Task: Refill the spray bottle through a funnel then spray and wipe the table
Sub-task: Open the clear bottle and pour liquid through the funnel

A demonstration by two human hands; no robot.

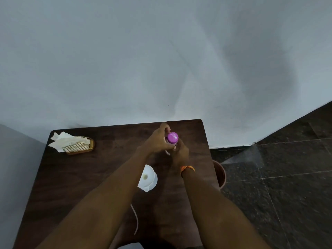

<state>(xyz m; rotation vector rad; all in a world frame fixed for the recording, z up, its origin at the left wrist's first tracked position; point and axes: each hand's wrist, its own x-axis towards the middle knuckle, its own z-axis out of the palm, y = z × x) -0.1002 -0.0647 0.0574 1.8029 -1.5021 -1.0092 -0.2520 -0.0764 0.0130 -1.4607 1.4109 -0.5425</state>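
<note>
A spray bottle with a purple top stands near the far right of the dark wooden table. My left hand is wrapped around its top from the left. My right hand grips the bottle's body lower down from the right, hiding most of it. A white funnel lies on the table between my forearms, closer to me than the bottle. A thin white curved tube shows between my arms near the front.
A gold wire holder with white tissues stands at the table's far left corner. A brown bucket sits on the dark tiled floor beside the table's right edge. A pale wall runs behind the table.
</note>
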